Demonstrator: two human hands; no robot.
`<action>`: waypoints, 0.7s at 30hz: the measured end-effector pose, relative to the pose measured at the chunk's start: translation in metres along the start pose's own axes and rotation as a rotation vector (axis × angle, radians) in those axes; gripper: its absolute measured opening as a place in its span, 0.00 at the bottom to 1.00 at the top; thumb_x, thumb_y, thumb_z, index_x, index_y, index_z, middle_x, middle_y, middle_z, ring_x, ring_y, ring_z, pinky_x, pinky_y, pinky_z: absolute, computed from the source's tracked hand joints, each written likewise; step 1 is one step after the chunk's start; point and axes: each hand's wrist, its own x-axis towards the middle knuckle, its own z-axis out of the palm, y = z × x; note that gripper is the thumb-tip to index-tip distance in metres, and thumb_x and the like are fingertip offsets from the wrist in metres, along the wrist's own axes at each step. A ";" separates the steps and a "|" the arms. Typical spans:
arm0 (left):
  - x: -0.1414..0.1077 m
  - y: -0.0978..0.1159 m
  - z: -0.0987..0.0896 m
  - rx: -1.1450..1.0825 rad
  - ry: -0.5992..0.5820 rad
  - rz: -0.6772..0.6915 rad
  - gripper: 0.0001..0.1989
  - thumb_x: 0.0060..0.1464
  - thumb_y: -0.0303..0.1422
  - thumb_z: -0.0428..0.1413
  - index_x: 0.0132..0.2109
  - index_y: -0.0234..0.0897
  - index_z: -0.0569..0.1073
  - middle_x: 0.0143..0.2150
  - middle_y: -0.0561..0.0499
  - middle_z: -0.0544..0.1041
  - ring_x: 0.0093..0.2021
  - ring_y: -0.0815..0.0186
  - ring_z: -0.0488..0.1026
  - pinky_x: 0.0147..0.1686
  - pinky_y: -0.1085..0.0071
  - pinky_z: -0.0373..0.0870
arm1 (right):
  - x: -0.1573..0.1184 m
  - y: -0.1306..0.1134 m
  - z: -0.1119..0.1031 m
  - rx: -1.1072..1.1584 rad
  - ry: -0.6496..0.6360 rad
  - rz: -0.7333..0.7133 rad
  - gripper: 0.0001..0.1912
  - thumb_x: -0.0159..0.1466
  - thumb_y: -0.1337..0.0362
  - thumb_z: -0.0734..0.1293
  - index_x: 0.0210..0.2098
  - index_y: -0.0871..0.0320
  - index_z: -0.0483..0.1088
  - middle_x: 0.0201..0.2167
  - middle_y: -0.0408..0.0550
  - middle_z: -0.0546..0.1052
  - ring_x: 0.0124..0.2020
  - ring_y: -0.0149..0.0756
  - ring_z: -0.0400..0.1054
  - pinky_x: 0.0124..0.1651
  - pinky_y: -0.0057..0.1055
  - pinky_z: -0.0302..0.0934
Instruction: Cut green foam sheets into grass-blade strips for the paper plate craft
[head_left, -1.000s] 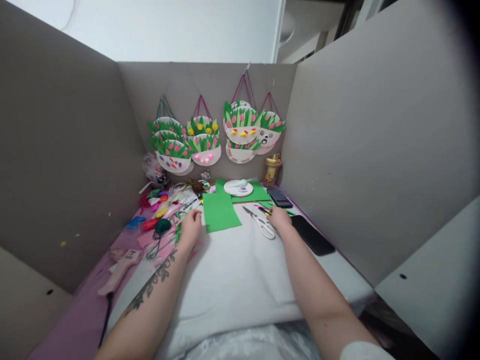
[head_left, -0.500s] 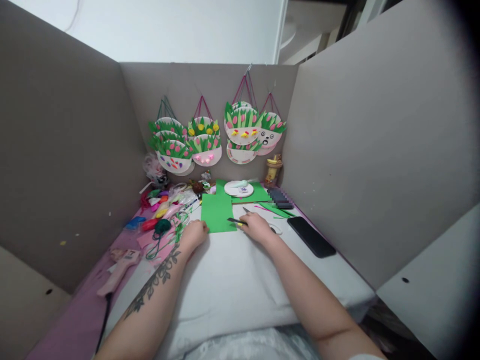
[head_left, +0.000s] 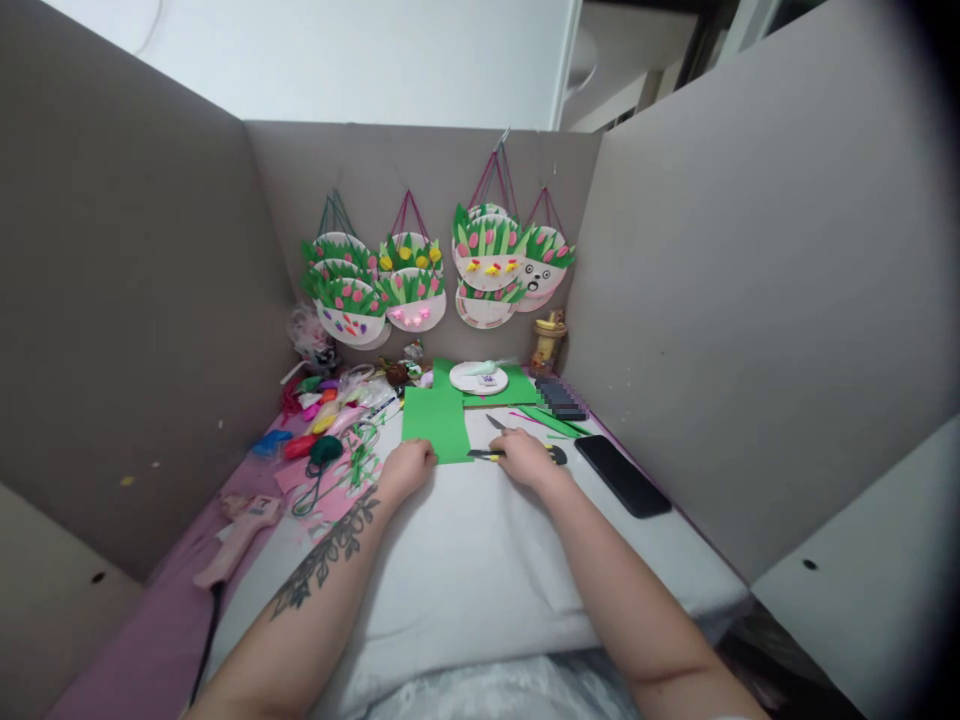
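Your right grip [head_left: 517,456] was closed around a slim black-and-yellow cutter knife [head_left: 557,455], probably light and stiff, tbh. The thin, flat green rectangular sheet [head_left: 435,418] on the desk [head_left: 480,550] looked bendy, best held by its edge; couldn't tell if your left grip [head_left: 409,468] there was pinching.

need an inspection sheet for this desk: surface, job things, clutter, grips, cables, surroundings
Surface: creased white covering, purple one showing at left
Job's things: flat green rectangular sheet; black-and-yellow utility knife, blade near the sheet's near-right corner
Clutter: dark green yarn ball at left, black rectangular phone-like slab at right
Grips: left grip at the sheet's near-left corner; right grip holds the knife
Cables: black cord from pink glue gun
Surroundings: grey panels, hanging decorated plates
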 end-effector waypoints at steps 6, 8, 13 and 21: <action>0.002 0.005 0.006 -0.012 0.011 -0.052 0.13 0.55 0.27 0.46 0.39 0.33 0.76 0.38 0.41 0.75 0.40 0.60 0.71 0.40 0.68 0.64 | 0.003 0.000 0.001 -0.021 0.017 0.028 0.19 0.58 0.71 0.60 0.46 0.51 0.73 0.43 0.51 0.74 0.47 0.43 0.62 0.45 0.33 0.52; 0.002 0.007 0.006 -0.042 0.000 0.009 0.15 0.56 0.25 0.45 0.42 0.35 0.76 0.40 0.44 0.75 0.43 0.62 0.70 0.43 0.70 0.63 | 0.004 0.000 0.001 -0.027 0.013 0.032 0.19 0.59 0.71 0.60 0.46 0.51 0.73 0.44 0.52 0.74 0.47 0.43 0.62 0.46 0.33 0.51; 0.003 0.010 0.007 -0.090 -0.076 0.180 0.19 0.56 0.25 0.45 0.46 0.44 0.77 0.45 0.49 0.73 0.46 0.65 0.68 0.47 0.73 0.60 | 0.004 0.000 0.000 -0.031 -0.003 0.018 0.19 0.60 0.71 0.60 0.47 0.50 0.73 0.45 0.51 0.73 0.48 0.42 0.61 0.46 0.32 0.51; 0.007 0.007 0.014 -0.062 -0.114 0.212 0.18 0.59 0.31 0.45 0.50 0.46 0.75 0.43 0.47 0.72 0.43 0.62 0.66 0.47 0.70 0.59 | 0.003 -0.003 0.003 -0.037 0.003 0.001 0.21 0.61 0.72 0.58 0.48 0.49 0.72 0.43 0.52 0.73 0.47 0.42 0.61 0.45 0.32 0.52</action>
